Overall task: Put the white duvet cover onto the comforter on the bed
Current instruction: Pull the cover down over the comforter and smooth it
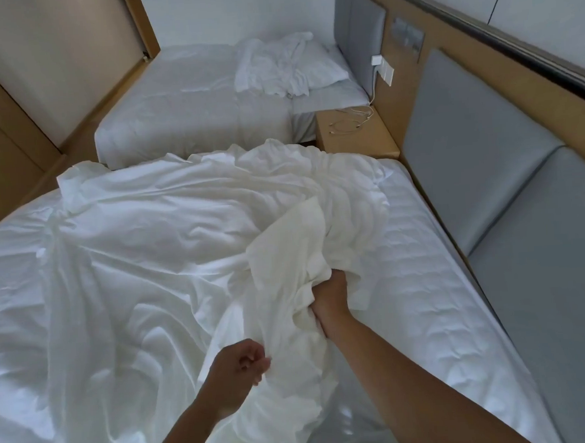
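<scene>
Closest to me, at 6 o'clock, my left hand (pixel 240 365) sits with its fingers curled tight against a fold of the white duvet cover (pixel 143 271); I cannot tell whether they actually pinch cloth. Just beyond, at 5 o'clock, my right hand (pixel 330 297) has its fingers buried in a bunched fistful of the same fabric, with a creamier fold (pixel 286 249) standing up above it. That fold may be the comforter, though I cannot be sure. The cover lies heaped and creased over most of the bed, from 9 o'clock round to 1. I judge it light, limp and a little slippery. It should gather rather than hold any shape, so I would take it at corners and seams, not mid-panel. The quilted mattress (pixel 435 281) lies bare at 3 o'clock, soft and giving, beside the grey padded headboard (pixel 480 182). Farther off at 1 o'clock a wooden nightstand (pixel 365 145) carries loose cables (pixel 350 123). At 12 o'clock stands a second bed (pixel 181 108) with crumpled linen (pixel 275 68) on its pillow.
</scene>
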A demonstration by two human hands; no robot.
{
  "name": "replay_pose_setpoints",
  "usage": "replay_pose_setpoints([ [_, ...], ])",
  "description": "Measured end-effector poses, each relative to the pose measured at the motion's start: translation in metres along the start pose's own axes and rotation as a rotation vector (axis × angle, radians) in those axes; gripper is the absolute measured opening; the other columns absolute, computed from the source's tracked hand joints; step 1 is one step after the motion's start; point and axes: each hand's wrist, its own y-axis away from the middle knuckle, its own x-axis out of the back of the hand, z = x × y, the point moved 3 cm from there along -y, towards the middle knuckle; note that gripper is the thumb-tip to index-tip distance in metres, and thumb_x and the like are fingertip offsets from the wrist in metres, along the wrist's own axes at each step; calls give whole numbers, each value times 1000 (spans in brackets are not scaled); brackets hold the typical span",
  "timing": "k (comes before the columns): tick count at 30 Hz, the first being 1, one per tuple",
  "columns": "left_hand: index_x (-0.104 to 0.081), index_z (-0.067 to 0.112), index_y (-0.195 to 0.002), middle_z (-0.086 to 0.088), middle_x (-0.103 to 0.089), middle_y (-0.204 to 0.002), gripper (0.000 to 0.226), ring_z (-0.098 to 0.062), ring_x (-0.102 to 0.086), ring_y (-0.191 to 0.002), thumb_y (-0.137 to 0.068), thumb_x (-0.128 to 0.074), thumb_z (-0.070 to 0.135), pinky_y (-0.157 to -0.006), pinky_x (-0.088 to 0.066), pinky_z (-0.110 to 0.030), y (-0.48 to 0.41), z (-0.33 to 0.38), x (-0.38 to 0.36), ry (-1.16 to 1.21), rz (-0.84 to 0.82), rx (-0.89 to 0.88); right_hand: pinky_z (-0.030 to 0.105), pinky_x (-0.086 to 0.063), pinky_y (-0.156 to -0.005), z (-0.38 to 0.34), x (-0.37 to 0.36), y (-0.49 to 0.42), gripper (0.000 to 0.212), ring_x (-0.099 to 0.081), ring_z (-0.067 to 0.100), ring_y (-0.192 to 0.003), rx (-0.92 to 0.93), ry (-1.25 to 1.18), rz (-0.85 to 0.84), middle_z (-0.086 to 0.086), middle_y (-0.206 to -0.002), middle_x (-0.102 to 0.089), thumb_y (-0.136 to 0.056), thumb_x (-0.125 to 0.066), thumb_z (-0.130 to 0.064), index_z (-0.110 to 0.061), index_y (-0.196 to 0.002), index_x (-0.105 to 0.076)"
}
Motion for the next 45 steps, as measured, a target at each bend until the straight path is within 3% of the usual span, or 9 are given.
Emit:
replay_pose_setpoints([
  [9, -68, 29, -105, 9, -74, -97, 50, -7, -71, -88, -70, -77, 64, -78, -56, -29, -63, 62, 49, 279, 227, 23, 13, -48, -71, 11, -12, 4, 8, -64, -5, -88, 171, 406, -279, -13, -91, -69, -95, -67, -16, -21, -100, -69],
  [13, -68, 32, -105, 12, -72, -99, 12, -16, -69, -102, -96, -66, 40, -79, -53, -27, -81, 77, 33, 213, 213, -20, 23, -48, -94, 9, -15, 5, 16, -64, 2, -102, 183, 308, -204, -14, -104, -72, -100, -58, -20, -24, -109, -70],
  [19, -71, 12, -110, -8, -75, -101, 28, -29, -71, -99, -104, -56, 35, -86, -58, -44, -90, 85, 54, 601, 431, -28, 32, -52, -93, 5, -1, 10, 48, -68, 12, -103, 14, 239, -16, -12, -100, -72, -99, -42, -64, -24, -102, -68],
  [23, -63, 0, -126, -23, -68, -121, 39, -40, -64, -115, -106, -52, 31, -98, -53, -51, -96, 92, 73, 792, 414, -33, 29, -55, -65, 52, 24, 35, 55, -68, 24, -88, -542, 714, -528, 1, -97, -68, -92, -52, -64, -14, -108, -68],
  [26, -62, 0, -128, -25, -66, -126, 39, -39, -64, -118, -106, -50, 30, -102, -51, -55, -95, 94, 69, 802, 341, -56, 29, -51, -59, 56, 27, 32, 33, -65, 26, -83, -370, 1053, -651, 6, -86, -65, -96, -55, -45, -14, -85, -60],
  [30, -65, 6, -127, -19, -71, -121, 37, -33, -69, -112, -106, -50, 32, -96, -56, -49, -89, 89, 53, 756, 209, -97, 28, -47, -70, 7, 10, 11, 16, -62, 11, -74, 100, 494, -67, -9, -77, -65, -96, -60, -31, -22, -83, -59],
  [37, -73, 38, -111, 6, -77, -106, 36, -15, -74, -100, -91, -55, 62, -82, -58, -33, -79, 90, 26, 441, 29, -105, 45, -58, -92, -19, -27, 6, 28, -71, 35, -101, -513, -103, -334, 19, -106, -73, -102, -55, -24, -3, -111, -71],
  [42, -65, 64, -93, 33, -70, -97, 29, 11, -64, -95, -89, -38, 74, -85, -48, -20, -70, 95, 25, 244, 163, -118, 22, -53, -50, -18, -35, 10, 33, -68, 11, -52, -453, -45, -311, 2, -67, -71, -105, -48, -30, -13, -86, -70],
  [45, -63, 40, -83, 26, -66, -78, 40, 8, -60, -73, -100, -37, 64, -71, -42, -16, -66, 88, 35, 247, 339, -200, 24, -54, -54, -23, -37, 10, 37, -70, 16, -59, -431, -93, -274, 2, -71, -73, -104, -45, -27, -14, -84, -74],
])
